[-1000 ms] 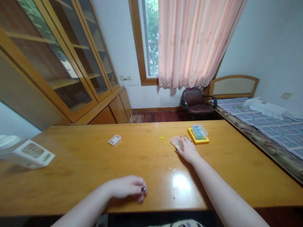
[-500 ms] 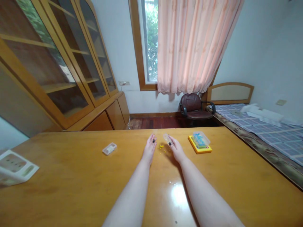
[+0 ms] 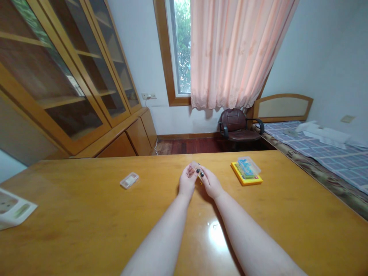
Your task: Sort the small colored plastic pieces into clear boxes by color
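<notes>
I note the clear plastic case (image 3: 194, 164) at the far middle of the counter (image 3: 86, 214), near yellow fragments (image 3: 201, 183). The left hand (image 3: 186, 184) has joined the right hand (image 3: 212, 184); both hands' fingers now grip it, giving two-handed control.

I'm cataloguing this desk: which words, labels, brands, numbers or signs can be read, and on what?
Nothing is readable.
Yellow box: reddish mark, too small to read.
Clear case between left hand and right hand: no legible lettering.
Leftmost small box: none legible.
</notes>
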A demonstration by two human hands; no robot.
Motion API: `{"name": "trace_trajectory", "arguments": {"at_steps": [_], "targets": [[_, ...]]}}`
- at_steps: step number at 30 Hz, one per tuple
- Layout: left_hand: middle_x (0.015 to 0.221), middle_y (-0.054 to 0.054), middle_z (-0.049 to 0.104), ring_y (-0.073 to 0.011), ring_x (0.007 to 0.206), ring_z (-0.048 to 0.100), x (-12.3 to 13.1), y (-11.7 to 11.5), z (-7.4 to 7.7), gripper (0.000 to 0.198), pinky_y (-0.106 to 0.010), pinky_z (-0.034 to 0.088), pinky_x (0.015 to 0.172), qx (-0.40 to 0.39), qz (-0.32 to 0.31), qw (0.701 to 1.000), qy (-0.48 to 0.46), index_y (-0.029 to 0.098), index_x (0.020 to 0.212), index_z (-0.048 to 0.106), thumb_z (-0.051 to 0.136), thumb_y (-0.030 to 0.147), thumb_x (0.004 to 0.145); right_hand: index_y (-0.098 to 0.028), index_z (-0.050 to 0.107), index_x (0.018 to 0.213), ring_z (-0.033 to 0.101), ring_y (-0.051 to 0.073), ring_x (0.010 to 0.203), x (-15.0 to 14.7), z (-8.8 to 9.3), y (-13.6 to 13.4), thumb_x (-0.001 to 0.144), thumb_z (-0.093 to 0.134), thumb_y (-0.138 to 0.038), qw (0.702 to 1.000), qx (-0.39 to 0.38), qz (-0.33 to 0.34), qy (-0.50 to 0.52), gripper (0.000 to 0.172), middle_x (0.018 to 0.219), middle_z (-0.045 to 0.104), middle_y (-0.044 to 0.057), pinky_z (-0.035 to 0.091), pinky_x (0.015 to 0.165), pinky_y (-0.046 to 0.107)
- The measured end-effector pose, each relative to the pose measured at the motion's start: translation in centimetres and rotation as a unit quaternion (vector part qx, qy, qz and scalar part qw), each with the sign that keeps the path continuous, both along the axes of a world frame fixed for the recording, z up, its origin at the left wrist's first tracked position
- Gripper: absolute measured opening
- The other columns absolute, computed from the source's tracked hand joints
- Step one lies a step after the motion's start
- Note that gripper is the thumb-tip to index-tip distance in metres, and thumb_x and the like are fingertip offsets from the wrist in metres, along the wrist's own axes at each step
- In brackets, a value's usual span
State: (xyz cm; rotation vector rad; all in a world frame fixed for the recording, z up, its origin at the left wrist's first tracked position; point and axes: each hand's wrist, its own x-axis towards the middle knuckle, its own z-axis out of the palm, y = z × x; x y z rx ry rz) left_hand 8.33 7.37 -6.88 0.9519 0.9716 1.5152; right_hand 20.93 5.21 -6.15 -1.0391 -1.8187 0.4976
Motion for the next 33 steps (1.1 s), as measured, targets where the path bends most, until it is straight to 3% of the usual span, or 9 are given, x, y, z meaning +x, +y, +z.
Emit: {"name": "trace_trajectory", "arguments": {"at_steps": [9,21,33], "targets": [[0.102,-0.012,0.065,-0.017,0.093,0.063,0.6,-0.2,0.5,0.037,-0.034,0.047,0.09,-0.015,0.034,0.999,0.004,0.014,0.097,0.054,0.073,0.015,0.065,-0.019,0.055,0.123,0.059,0.02,0.109,-0.3,0.7,-0.7,0.094,0.03,-0.029,0.998,0.015,-0.053,-0.036,0.039,0.119,0.062,0.009,0.046,0.094,0.036],[0.096,-0.009,0.064,-0.0147,0.084,0.061,0.7,-0.3,0.6,0.034,-0.032,0.048,0.084,-0.019,0.058,0.997,0.056,0.015,0.093,0.056,0.074,0.018,0.064,-0.018,0.06,0.111,0.065,0.021,0.092,-0.8,0.7,-1.0,0.095,0.028,-0.032,0.994,0.004,-0.096,-0.047,0.039,0.105,0.068,0.01,0.051,0.082,0.034],[0.101,-0.01,0.063,-0.0164,0.09,0.061,0.4,-0.2,0.3,0.038,-0.033,0.047,0.088,-0.008,0.076,0.992,0.101,0.016,0.1,0.054,0.072,0.021,0.067,-0.019,0.059,0.113,0.065,0.021,0.094,-1.3,1.1,-1.1,0.094,0.029,-0.029,0.989,-0.005,-0.116,-0.086,0.037,0.108,0.068,0.009,0.051,0.083,0.034]]}}
